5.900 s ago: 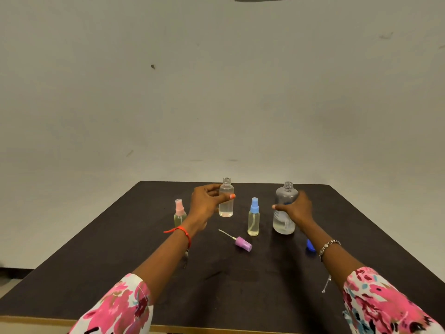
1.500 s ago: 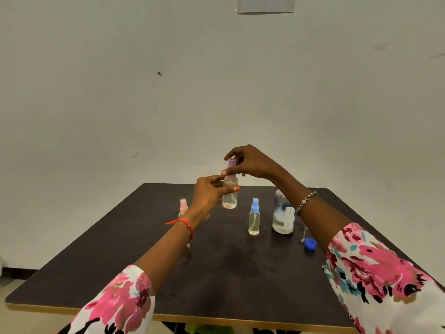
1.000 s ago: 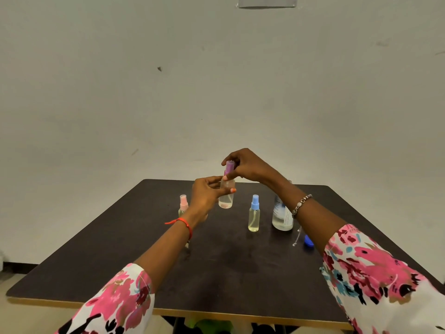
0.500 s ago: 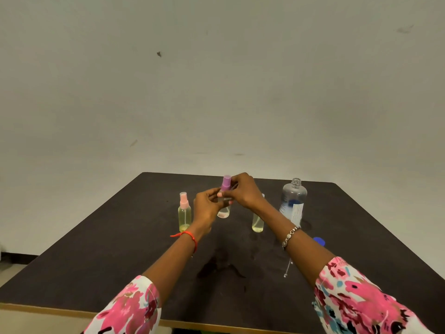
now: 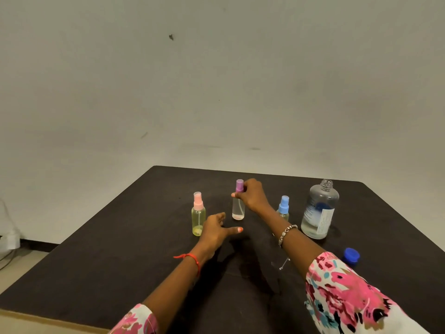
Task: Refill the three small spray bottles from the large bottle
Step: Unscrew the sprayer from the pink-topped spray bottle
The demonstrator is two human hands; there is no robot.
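Three small spray bottles stand upright in a row on the dark table (image 5: 120, 256). The pink-topped bottle (image 5: 198, 214) holds yellowish liquid at the left. The purple-topped bottle (image 5: 238, 201) stands in the middle, and my right hand (image 5: 252, 195) grips it at the neck just under its purple head. The blue-topped bottle (image 5: 283, 208) is partly hidden behind my right wrist. The large clear bottle (image 5: 319, 209) stands uncapped at the right, with liquid low inside. My left hand (image 5: 215, 229) hovers with fingers spread in front of the pink-topped bottle, holding nothing.
A blue cap (image 5: 351, 255) lies on the table near my right sleeve. A thin metal chain (image 5: 283, 262) hangs from my right wrist onto the tabletop. A plain wall rises behind the table's far edge. A white object (image 5: 8, 239) sits on the floor at the left.
Both hands lowered the purple-topped bottle onto the table. My left hand let go of it and drew back toward me. The view tilted down.
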